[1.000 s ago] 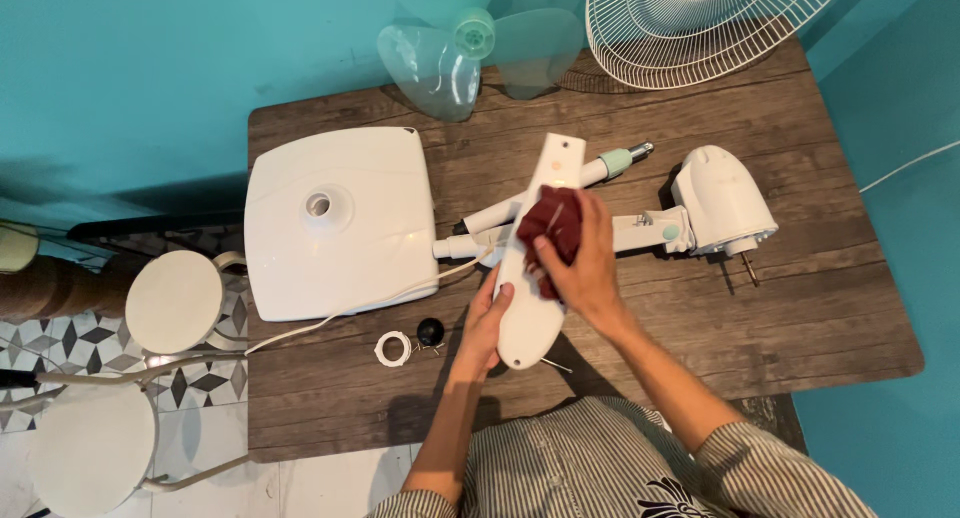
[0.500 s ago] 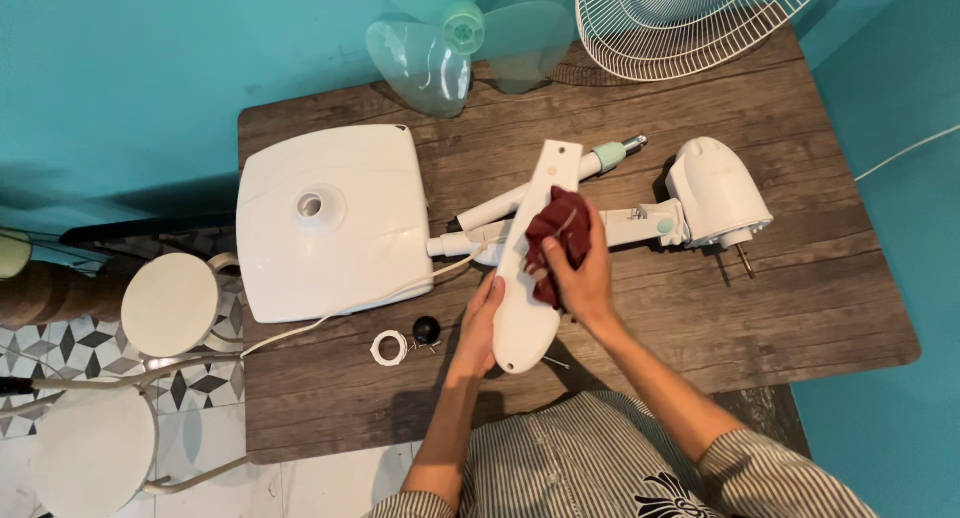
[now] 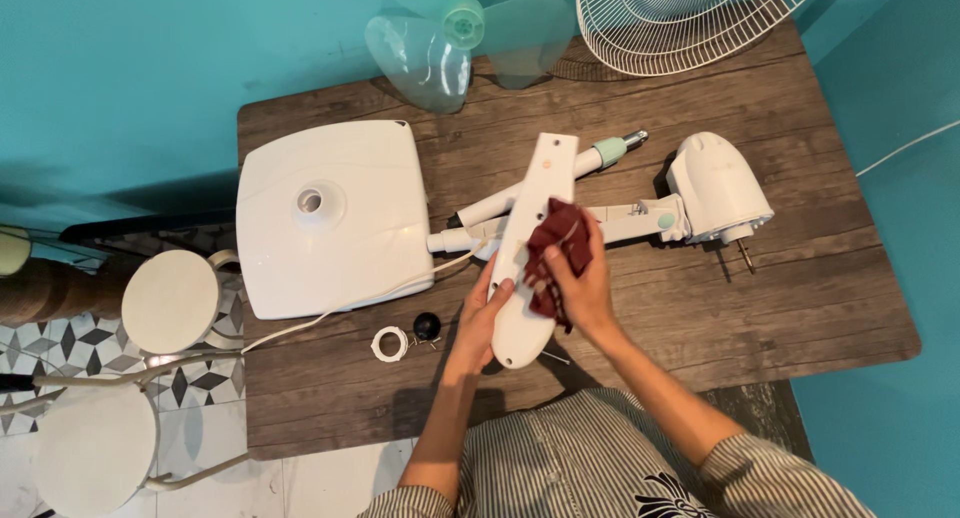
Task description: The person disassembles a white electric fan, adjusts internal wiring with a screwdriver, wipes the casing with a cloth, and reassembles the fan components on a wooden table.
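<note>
Cloth (image 3: 556, 248), dark red, crumpled, in right hand (image 3: 585, 283) grip; left hand (image 3: 482, 313) clasps smooth white plastic panel (image 3: 532, 248).

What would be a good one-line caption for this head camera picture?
Left hand steadies a long white fan cover while right hand presses a dark red cloth on it.

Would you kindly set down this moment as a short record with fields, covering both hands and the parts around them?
Surface: dark wooden table
Left hand: steadies the long white plastic panel from its left edge
Right hand: presses a dark red cloth onto the panel
Left of hands: square white fan base, small white ring, black knob
Right of hands: white motor housing
Far edge: translucent green fan blade, white wire grille
</note>
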